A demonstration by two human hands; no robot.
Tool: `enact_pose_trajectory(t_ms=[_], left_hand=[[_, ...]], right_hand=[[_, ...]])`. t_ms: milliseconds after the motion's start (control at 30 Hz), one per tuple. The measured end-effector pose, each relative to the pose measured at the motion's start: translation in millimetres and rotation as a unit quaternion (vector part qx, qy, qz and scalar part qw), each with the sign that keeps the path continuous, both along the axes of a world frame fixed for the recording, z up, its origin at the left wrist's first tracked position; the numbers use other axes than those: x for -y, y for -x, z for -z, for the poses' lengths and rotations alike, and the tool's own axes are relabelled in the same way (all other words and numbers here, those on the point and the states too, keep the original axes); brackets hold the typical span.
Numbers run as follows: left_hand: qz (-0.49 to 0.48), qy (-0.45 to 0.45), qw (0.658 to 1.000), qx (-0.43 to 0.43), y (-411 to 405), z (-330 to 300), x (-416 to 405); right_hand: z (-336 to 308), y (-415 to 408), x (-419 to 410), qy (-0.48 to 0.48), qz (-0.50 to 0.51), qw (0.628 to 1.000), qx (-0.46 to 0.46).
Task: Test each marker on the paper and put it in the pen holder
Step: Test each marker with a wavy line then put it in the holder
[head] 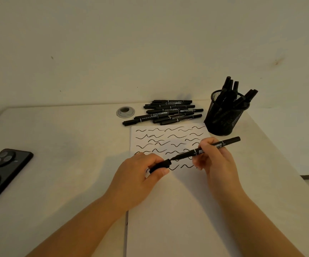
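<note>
My right hand (215,160) grips a black marker (229,142) by its barrel, tip pointing left over the white paper (177,210). My left hand (138,175) pinches the marker's black cap (161,165), whose open end sits right at the tip. Several black wavy lines cover the upper part of the paper. A pile of several black markers (166,113) lies beyond the paper's far edge. The black mesh pen holder (224,117) stands at the paper's far right corner, with several markers standing in it.
A black phone (3,169) lies face down at the table's left edge. A round silver cable grommet (125,112) is set into the tabletop left of the marker pile. The wall rises just behind the table.
</note>
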State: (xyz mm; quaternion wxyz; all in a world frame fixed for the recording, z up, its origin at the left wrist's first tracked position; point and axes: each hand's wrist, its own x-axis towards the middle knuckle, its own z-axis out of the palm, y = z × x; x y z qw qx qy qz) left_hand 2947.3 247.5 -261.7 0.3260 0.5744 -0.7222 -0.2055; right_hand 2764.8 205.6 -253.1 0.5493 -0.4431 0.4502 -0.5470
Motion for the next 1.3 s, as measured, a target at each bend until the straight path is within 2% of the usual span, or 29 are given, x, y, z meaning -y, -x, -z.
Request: enact_pose_trajectory(t_ms=[267,433,633,1067,1300], left_hand=[[0.003,-0.001,1.0,0.007,0.8,-2.0,0.2],[0.002,0.012,1.0,-0.029,3.3,-2.2,-0.9],[-0.005,0.042,0.995,-0.094,7.8,-4.5,-4.9],[0.002,0.032,0.991,-0.129,7.9,-0.3,-7.2],[0.003,0.038,0.992,-0.117,4.6,-1.3,-3.3]], right_hand=[[-1.3,-3.6,-6.4,0.025,-0.044,0.998,-0.048],[-1.4,-6.6,-8.7,0.048,-0.092,0.992,-0.066],[-1.1,-9.0,-11.1,0.063,-0.168,0.984,-0.017],[3.1,-11.1,-14.3,0.133,-0.19,0.972,-0.028],[4.1,-12.9,-14.2,0.121,-0.167,0.978,-0.035]])
